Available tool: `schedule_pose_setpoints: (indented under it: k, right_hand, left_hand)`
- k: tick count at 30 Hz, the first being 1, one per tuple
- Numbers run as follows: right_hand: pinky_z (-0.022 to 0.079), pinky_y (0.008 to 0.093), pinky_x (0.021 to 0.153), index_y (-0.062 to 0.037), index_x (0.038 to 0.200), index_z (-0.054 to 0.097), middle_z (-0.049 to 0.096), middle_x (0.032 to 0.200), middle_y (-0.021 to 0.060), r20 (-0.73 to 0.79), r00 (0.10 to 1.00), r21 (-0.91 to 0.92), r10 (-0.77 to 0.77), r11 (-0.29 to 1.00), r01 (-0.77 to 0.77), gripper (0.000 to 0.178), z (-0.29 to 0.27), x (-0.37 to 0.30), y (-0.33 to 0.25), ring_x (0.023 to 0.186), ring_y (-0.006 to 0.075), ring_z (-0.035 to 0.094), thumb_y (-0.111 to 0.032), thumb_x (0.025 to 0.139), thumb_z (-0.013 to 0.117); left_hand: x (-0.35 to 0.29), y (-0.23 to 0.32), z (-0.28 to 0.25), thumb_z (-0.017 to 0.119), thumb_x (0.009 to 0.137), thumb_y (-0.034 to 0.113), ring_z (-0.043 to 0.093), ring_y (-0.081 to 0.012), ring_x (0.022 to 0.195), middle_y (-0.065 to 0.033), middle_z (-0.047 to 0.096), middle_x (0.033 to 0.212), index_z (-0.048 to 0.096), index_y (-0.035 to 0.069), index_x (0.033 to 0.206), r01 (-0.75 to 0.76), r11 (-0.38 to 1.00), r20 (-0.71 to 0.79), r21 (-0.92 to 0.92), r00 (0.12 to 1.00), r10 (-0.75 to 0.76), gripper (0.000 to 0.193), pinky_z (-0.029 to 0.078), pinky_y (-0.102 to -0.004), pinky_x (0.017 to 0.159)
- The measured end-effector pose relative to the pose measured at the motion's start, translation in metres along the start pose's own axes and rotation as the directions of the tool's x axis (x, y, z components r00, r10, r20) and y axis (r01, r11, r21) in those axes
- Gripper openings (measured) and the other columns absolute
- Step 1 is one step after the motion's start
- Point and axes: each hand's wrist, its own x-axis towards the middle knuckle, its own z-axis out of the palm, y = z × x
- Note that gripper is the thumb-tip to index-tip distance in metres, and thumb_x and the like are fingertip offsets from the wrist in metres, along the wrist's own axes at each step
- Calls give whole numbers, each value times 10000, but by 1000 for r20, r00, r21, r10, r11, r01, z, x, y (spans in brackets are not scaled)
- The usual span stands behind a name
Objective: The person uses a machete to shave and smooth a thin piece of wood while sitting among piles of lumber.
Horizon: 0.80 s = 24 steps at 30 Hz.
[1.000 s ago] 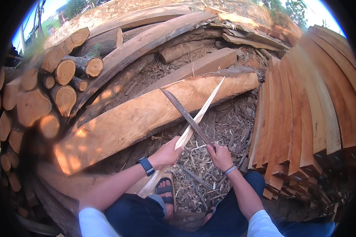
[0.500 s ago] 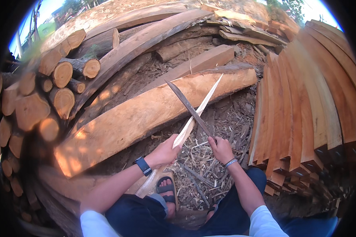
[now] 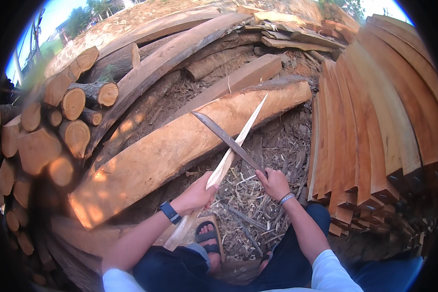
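In the middle of the head view, a long pale wooden stick (image 3: 228, 160) is gripped by the left hand (image 3: 197, 194), fingers wrapped around it roughly at mid-length. The stick is tilted, its thin pointed tip aimed up and to the right over a big rough-sawn slab of timber (image 3: 180, 141), while its lower end runs down past the wrist toward the lap. A dark watch (image 3: 170, 212) is worn on that left wrist.

The right hand (image 3: 273, 182) is closed around the handle of a long dark blade (image 3: 226, 138), kind of a machete. The blade is laid across the stick so an X shape is made, the two crossing just above the left hand; the edge looks to be touching the wood there, but that can't be told for sure. A bracelet (image 3: 286, 197) is seen on the right wrist.

Lower down, a sandalled foot (image 3: 210, 238) is planted on ground littered with wood shavings and bark scraps (image 3: 248, 214). Dark trousers and pale sleeves are visible at the bottom edge.

Off to the left, a pile of cut round logs (image 3: 58, 126) is stacked with the sawn ends facing the camera. On the right, a stack of reddish sawn planks (image 3: 374, 121) is leaned in a fan.
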Motion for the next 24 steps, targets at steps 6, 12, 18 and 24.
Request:
schedule_pose_setpoints:
  k: [6,12,18,24]
  right_hand:
    - [512,548,706,12,838,666,652,737,295,51,999,56,-10,998,7,665,16,-7,-4,758,476,656,-594,997,442]
    - [519,542,721,10,833,681,666,762,283,-49,991,191,123,975,-112,701,9,13,11,790,475,664,-628,983,430]
    - [525,537,713,5,844,694,667,744,267,45,999,38,22,999,-24,683,2,-9,1,781,450,674,-615,986,445]
    - [522,551,718,15,805,678,655,717,278,17,998,107,57,992,-59,691,8,2,4,760,462,671,-610,988,447]
  left_hand:
    - [-3,1,-3,463,1068,177,494,-95,544,-19,505,722,372,72,1398,47,999,-3,-19,999,-47,358,443,-267,480]
    - [-13,8,-2,473,1056,174,501,-103,545,-27,502,725,372,63,1414,54,998,42,-23,998,-53,388,445,-280,484]
    - [-17,13,-3,458,1078,203,489,-92,558,-5,500,727,344,122,1447,93,996,20,8,995,-93,395,448,-256,492]
    - [-16,5,-2,480,1058,172,501,-95,553,-25,506,725,363,79,1438,37,999,12,15,999,-37,409,448,-273,489]
